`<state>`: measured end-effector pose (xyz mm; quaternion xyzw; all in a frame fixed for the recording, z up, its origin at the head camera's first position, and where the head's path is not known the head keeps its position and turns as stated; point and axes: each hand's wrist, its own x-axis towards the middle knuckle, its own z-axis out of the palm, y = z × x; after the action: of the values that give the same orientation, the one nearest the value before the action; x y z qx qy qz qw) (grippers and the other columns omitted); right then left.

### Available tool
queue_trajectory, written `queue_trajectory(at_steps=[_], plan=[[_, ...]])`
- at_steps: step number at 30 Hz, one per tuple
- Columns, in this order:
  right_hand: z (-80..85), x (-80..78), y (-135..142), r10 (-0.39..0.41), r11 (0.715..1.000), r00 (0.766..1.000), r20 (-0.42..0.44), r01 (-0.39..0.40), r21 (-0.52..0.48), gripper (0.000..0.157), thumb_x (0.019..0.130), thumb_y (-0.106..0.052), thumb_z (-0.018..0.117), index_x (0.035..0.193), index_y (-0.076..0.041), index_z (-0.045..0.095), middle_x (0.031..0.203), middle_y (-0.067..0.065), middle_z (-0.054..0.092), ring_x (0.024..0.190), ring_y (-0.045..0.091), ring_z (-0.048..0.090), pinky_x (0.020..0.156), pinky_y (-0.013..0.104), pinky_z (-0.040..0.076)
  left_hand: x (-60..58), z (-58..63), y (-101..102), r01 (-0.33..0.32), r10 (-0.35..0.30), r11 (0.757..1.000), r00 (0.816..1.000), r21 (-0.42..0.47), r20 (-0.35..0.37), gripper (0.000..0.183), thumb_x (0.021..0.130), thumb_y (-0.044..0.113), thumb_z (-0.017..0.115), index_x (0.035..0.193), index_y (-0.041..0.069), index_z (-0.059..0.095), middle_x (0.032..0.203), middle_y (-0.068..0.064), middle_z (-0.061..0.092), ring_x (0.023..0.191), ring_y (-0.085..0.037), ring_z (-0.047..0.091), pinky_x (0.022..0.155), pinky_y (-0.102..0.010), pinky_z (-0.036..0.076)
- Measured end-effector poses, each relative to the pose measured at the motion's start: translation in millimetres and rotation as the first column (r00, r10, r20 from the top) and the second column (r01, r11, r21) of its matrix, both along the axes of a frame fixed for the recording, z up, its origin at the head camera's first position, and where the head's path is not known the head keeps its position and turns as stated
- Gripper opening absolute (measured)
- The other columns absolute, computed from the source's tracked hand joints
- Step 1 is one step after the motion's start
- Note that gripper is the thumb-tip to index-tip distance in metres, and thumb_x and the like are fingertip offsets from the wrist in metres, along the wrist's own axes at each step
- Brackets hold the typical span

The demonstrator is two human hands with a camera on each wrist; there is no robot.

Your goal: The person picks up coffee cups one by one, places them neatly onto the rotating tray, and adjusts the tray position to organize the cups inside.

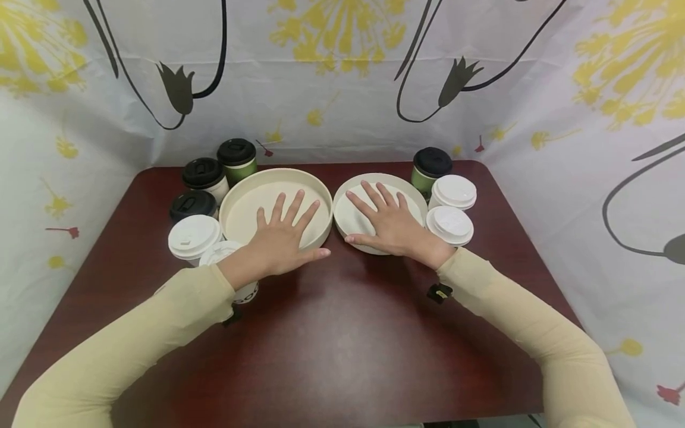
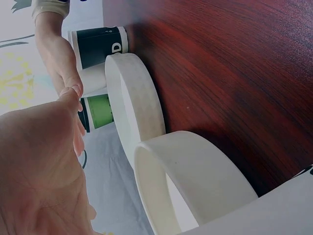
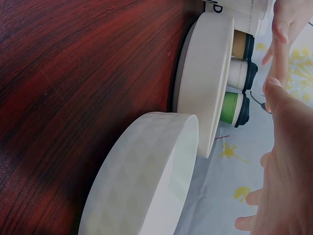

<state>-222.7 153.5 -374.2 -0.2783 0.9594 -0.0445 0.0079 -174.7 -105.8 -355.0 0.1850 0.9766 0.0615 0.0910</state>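
My left hand (image 1: pixel 275 244), fingers spread, is held over the larger round cream tray (image 1: pixel 242 205). My right hand (image 1: pixel 393 229) is likewise spread over the smaller round whitish tray (image 1: pixel 350 217). Both wrist views show a gap between the hands and the tray rims, and neither hand holds anything. The two trays stand side by side, their rims touching or nearly so. In the right wrist view the smaller tray (image 3: pixel 129 171) has a faceted outer wall; the larger tray (image 3: pixel 205 78) has a smooth one.
Left of the larger tray stand several lidded paper cups: a green one (image 1: pixel 239 169), others with black lids (image 1: pixel 194 204), and white-lidded ones (image 1: pixel 194 236). Right of the smaller tray are a black-lidded green cup (image 1: pixel 430 166) and two white-lidded cups (image 1: pixel 453 191). Patterned cloth (image 1: pixel 342 131) surrounds the dark red table (image 1: pixel 332 345).
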Motion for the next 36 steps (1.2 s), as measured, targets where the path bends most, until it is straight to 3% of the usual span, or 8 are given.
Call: queue_trajectory(at_steps=[18,23,29,36], plan=[[1.1,-2.5,-4,0.049,0.999,0.999,0.0,-0.048,-0.018,0.089,0.088,-0.073,0.049,0.159,-0.037,0.009,0.169,0.008,0.006,0.155,0.039,0.011,0.118,0.068,0.016,-1.8,5.0,-6,0.017,-0.018,0.999,1.0,-0.028,-0.025,0.097,0.087,0.079,0.041,0.159,0.033,-0.006,0.168,-0.005,-0.017,0.154,-0.042,-0.009,0.116,-0.073,0.01],[1.7,-2.8,-9,0.067,0.998,0.998,0.014,-0.067,-0.021,0.089,0.088,-0.075,0.046,0.159,-0.038,0.007,0.169,0.007,0.005,0.155,0.037,0.01,0.119,0.067,0.015,2.8,20.6,-14,0.041,-0.043,0.999,0.997,-0.021,-0.07,0.098,0.088,0.075,0.045,0.16,0.031,-0.005,0.169,-0.007,-0.01,0.154,-0.044,-0.003,0.118,-0.07,0.011],[0.1,-3.1,-19,0.104,0.994,0.995,0.013,-0.103,-0.043,0.089,0.088,-0.076,0.046,0.159,-0.038,0.008,0.169,0.005,0.006,0.155,0.034,0.012,0.12,0.066,0.015,14.5,49.4,-32,0.079,-0.084,0.996,0.984,-0.037,-0.157,0.099,0.088,0.067,0.057,0.161,0.023,0.006,0.168,-0.014,0.006,0.151,-0.047,0.017,0.117,-0.069,0.017],[-3.2,0.0,-36,0.181,0.982,0.982,-0.062,-0.184,-0.046,0.087,0.089,-0.073,0.048,0.159,-0.033,0.017,0.166,0.009,0.02,0.152,0.03,0.023,0.118,0.063,0.022,34.3,70.0,-59,0.133,-0.138,0.99,0.965,-0.038,-0.223,0.093,0.084,0.052,0.072,0.157,0.016,0.027,0.159,-0.016,0.035,0.143,-0.038,0.037,0.116,-0.064,0.025]])
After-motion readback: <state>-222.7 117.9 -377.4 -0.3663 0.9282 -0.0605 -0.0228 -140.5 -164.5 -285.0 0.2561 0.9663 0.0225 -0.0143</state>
